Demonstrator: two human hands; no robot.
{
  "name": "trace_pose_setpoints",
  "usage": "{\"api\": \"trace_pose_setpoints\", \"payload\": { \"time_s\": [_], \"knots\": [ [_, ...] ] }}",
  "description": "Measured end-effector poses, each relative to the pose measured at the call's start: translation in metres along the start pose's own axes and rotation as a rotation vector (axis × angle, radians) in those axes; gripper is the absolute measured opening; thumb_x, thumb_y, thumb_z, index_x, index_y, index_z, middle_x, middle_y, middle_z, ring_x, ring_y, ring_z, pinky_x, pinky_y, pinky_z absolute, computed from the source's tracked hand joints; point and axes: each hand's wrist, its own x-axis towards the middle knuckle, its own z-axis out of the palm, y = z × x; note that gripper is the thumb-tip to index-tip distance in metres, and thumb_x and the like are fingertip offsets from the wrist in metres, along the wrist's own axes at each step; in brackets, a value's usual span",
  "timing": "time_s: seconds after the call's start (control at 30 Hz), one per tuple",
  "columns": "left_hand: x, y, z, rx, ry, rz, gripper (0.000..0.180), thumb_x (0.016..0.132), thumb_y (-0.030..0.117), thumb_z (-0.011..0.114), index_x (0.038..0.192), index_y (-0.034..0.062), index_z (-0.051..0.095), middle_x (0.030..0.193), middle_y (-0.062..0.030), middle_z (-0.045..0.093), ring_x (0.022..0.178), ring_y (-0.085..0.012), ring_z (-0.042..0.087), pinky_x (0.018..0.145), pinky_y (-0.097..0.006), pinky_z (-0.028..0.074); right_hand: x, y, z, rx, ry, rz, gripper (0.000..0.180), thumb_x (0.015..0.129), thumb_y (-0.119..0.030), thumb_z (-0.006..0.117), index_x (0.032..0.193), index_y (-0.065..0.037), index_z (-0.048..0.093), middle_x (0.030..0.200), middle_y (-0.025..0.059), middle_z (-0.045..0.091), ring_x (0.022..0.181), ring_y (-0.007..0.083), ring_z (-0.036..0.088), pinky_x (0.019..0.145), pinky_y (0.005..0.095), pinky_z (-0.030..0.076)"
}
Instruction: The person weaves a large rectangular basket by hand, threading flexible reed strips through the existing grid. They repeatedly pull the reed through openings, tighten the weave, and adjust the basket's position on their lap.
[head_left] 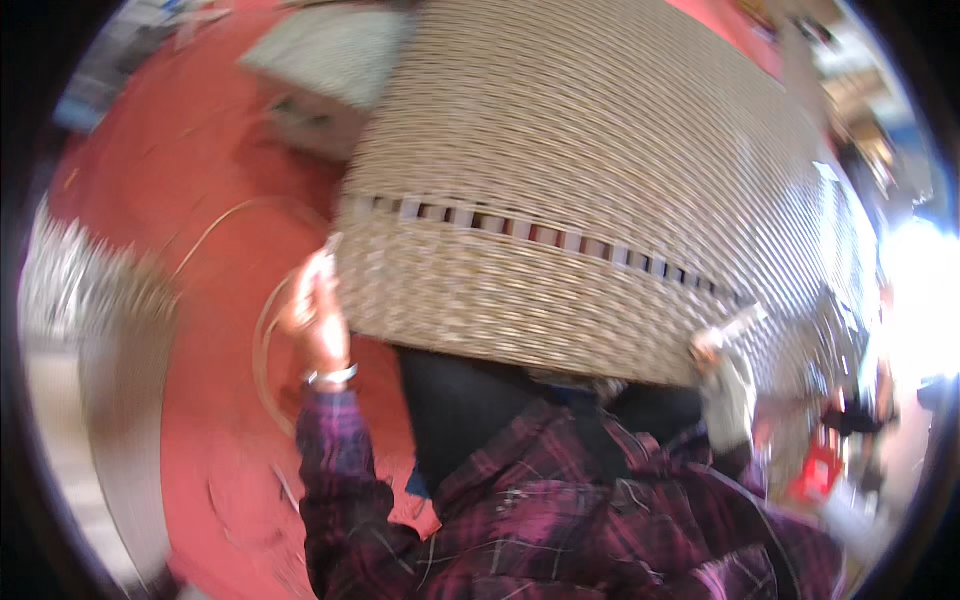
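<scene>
A large tan-brown woven panel [540, 110] lies in front of me, its near edge over my lap. Across it runs a gap in the weave, where short pale bars show with dark and red spaces between them. Beside the panel's left edge is my left hand [318, 315], fingers pinched together where a thin tan weaving strand [262, 345] comes up from the floor. My right hand [728, 385], in a pale glove, is at the right end of the gap. It is closed round a pale, flat, narrow tool [742, 322], blurred, its kind unclear.
Loops of strand lie on the red floor [220, 330]. A block-like seat with a pale top [335, 55] stands at the far left, by the panel. At the left rim is a bundle of pale strands [70, 280]. A red object [818, 470] lies to the right.
</scene>
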Motion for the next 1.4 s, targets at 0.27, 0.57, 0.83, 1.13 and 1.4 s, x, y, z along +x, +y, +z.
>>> {"api": "trace_pose_setpoints", "payload": {
  "time_s": [0.27, 0.57, 0.83, 1.13, 1.4],
  "knots": [
    [0.000, -0.006, 0.023, 0.407, -0.024, 0.172, 0.021, 0.099, 0.005, 0.056, 0.114, -0.0058, 0.066, 0.101, -0.0092, 0.069, 0.085, -0.0140, 0.063, 0.076, -0.028, 0.052, 0.076, -0.028, 0.017, -0.283, -0.122, -0.083, 0.012, 0.095, -0.011, 0.057, 0.101, -0.001, 0.061, 0.077, 0.0042, 0.064, 0.063, 0.0085, 0.058, 0.058, 0.0226, 0.046],
    [-0.001, 0.009, 0.029, 0.500, -0.015, 0.193, 0.025, 0.101, 0.012, 0.053, 0.117, -0.0022, 0.066, 0.099, -0.0041, 0.068, 0.078, -0.0103, 0.054, 0.073, -0.027, 0.048, 0.105, -0.016, -0.014, -1.025, 0.317, -0.453, 0.049, 0.081, -0.032, 0.077, 0.116, -0.006, 0.057, 0.091, 0.0093, 0.062, 0.082, 0.0212, 0.061, 0.073, 0.0344, 0.050],
    [-0.005, 0.018, 0.013, 0.304, 0.039, 0.024, 0.023, 0.098, 0.013, 0.058, 0.112, -0.0035, 0.068, 0.109, -0.0090, 0.070, 0.098, -0.0144, 0.064, 0.088, -0.031, 0.051, 0.123, 0.002, 0.051, -0.966, 0.195, -0.864, 0.048, 0.080, -0.005, 0.064, 0.127, -0.011, 0.055, 0.101, 0.0139, 0.065, 0.088, 0.0340, 0.063, 0.078, 0.0431, 0.052],
    [0.012, 0.025, -0.009, 0.443, -0.060, 0.044, 0.015, 0.094, 0.009, 0.063, 0.102, -0.0016, 0.070, 0.089, -0.0081, 0.070, 0.077, -0.0159, 0.065, 0.068, -0.030, 0.051, 0.096, -0.072, 0.174, -0.389, -0.734, -0.319, 0.023, 0.091, 0.000, 0.059, 0.113, 0.001, 0.063, 0.088, 0.0047, 0.064, 0.079, 0.0098, 0.060, 0.073, 0.0230, 0.050],
    [0.039, 0.022, -0.017, 0.139, -0.154, -0.135, 0.015, 0.093, 0.008, 0.064, 0.103, -0.0021, 0.071, 0.073, 0.0007, 0.061, 0.066, -0.0061, 0.052, 0.059, -0.023, 0.044, 0.111, -0.053, 0.335, -0.502, -0.968, -0.407, 0.041, 0.091, -0.020, 0.068, 0.124, 0.000, 0.059, 0.080, 0.0063, 0.065, 0.073, 0.0151, 0.062, 0.066, 0.0287, 0.051]
  ]
}}
